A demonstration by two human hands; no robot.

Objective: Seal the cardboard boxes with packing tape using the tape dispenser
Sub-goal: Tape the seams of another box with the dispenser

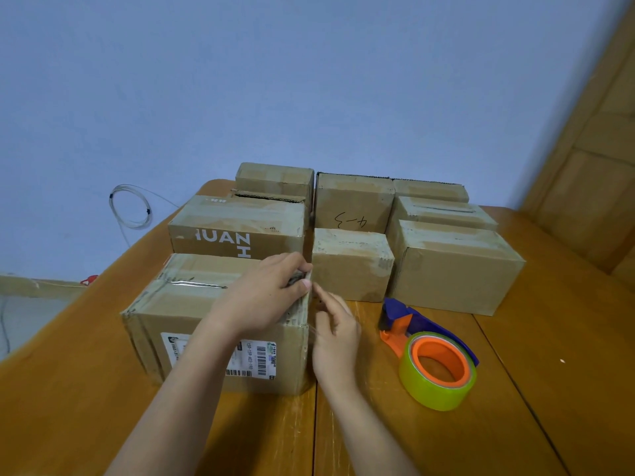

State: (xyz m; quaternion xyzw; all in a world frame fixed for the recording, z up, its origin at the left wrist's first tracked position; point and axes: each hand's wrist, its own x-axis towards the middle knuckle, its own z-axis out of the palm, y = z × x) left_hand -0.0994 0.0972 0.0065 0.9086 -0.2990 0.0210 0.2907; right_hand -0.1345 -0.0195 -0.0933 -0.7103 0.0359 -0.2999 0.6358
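Wooden desk (515, 424) against a blue wall (309, 80). Cardboard boxes counted: eight in view, packed in rows.

Nearest box (192, 324) sits front left; a white shipping label (254, 359) with barcodes is on its front face, the print too small to read. The box behind it (237, 231) shows white letters "UAN" with an "H" below, seen upside down. A box in the middle back (354, 201) carries handwritten "4-3", also upside down.

Left hand (264, 297) lies over the nearest box's top right edge, fingers (302, 283) curled, pinching at tape on that edge. Right hand (335, 338) is just beside the box's right side, fingers pinched together; a thin clear strip seems to run there, though what they hold cannot be told for sure.

One tape dispenser (426, 345), blue and orange, lies on the desk right of the hands, untouched, with one yellow-green tape roll (438, 372).

A coil of white cable (132, 207) hangs on the wall.
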